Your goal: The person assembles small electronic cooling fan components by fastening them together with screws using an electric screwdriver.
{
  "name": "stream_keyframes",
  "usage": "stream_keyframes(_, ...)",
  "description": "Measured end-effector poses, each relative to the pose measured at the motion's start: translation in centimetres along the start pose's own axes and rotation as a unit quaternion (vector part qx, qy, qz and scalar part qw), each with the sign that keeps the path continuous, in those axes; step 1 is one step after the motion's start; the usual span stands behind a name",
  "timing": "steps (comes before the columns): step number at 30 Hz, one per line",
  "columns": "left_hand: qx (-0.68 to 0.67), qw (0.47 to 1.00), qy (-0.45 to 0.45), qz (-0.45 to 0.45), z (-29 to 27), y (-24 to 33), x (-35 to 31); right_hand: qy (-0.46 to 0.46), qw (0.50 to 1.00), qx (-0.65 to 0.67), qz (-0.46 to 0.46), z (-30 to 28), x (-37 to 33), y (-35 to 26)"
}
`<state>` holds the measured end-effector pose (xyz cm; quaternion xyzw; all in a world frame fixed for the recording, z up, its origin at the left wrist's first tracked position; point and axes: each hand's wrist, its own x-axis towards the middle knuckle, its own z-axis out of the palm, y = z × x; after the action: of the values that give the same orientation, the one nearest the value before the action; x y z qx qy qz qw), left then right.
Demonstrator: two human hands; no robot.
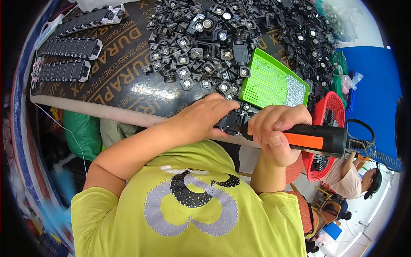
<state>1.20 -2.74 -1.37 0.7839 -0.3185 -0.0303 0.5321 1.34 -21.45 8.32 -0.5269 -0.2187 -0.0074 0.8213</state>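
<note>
My right hand [278,128] is wrapped round a black electric screwdriver [332,140] with an orange panel on its body. The driver lies nearly level, its tip end pointing left at a black plastic part [231,121] by the table's near edge. That part is gripped between the thumb and fingers of my left hand [198,116]. Whether the bit touches a screw is hidden by my right fingers. Just beyond both hands sits a bright green perforated tray [266,77], with small silvery screws [295,90] heaped at its right end.
Loose black plastic parts [197,53] with round metal pieces cover the table's far side. Joined rows of black parts [70,48] lie at the left. A red basket [338,100] holding dark pieces is at the right, near the driver's coiled cord [387,159]. Another person [349,177] sits farther right.
</note>
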Motion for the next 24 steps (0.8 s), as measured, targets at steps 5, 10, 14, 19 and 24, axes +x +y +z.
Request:
stream_keyframes(5, 0.002, 1.0, 0.003, 0.008, -0.1, 0.1, 0.0, -0.008, 1.0, -0.006, 0.001, -0.3, -0.2, 0.6)
stream_keyframes(10, 0.003, 1.0, 0.0, 0.011, 0.0, -0.1, 0.0, -0.027, 0.998, -0.049, 0.02, 0.0, -0.9, 1.0)
stream_keyframes(14, 0.017, 0.999, 0.001, 0.027, 0.0, 0.0, 0.0, -0.153, 0.976, -0.154, -0.029, 0.0, -0.9, 0.6)
stream_keyframes(19, 0.037, 0.999, -0.001, 0.039, 0.0, 0.2, -0.1, -0.078, 0.977, -0.198, -0.03, 0.6, -1.8, 1.4)
stream_keyframes(24, 0.037, 0.998, 0.004, 0.05, 0.0, 0.2, -0.1, 0.006, 0.967, -0.252, -0.039, 1.6, -2.4, 2.1)
